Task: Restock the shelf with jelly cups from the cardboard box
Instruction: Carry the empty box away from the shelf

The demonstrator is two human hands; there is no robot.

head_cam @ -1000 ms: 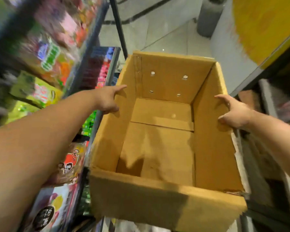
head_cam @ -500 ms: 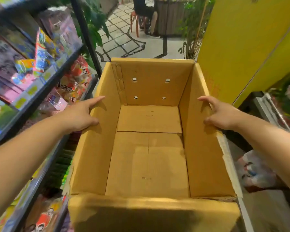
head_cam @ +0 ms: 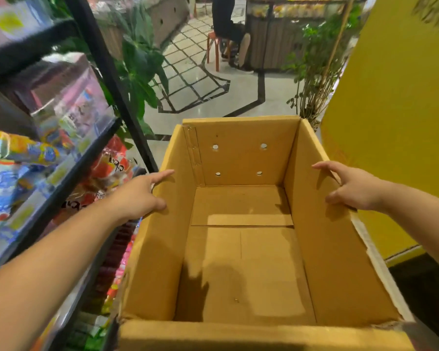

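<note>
A: From the left we have the shelf (head_cam: 61, 178), its tiers crowded with bright packets (head_cam: 74, 115) — too smeared for us to say which, if any, are jelly cups.

B: And the left grip (head_cam: 137, 196)?

A: It pinches the left wall of the cardboard box (head_cam: 243, 153): thumb hooked over the rim to the inside, forefinger stretched along the top edge, the other fingers hidden outside. It sits just beside the shelf's black edge.

B: So if we swing the box leftward, its corner or that hand could catch the edge or sweep packets off a tier.

A: We think so. The box itself is open-topped, and we see only bare cardboard on its floor, no jelly cups. Whether anything props it from below, we cannot tell.

B: Then spilling is not our worry — we have nothing here to put on the shelf. And an empty box is light, so its walls may bow under so thin a pinch.

A: The right grip (head_cam: 352, 188) mirrors the left: thumb inside the right wall, forefinger along the rim, the rest hidden outside. Nearer us that rim looks torn.

B: A torn edge could give way if we twist there. Farther right?

A: The yellow wall (head_cam: 390, 122), near the box's right side. We judge the gap narrow, so a careless turn may knock the box against it and loosen one pinch.
</note>
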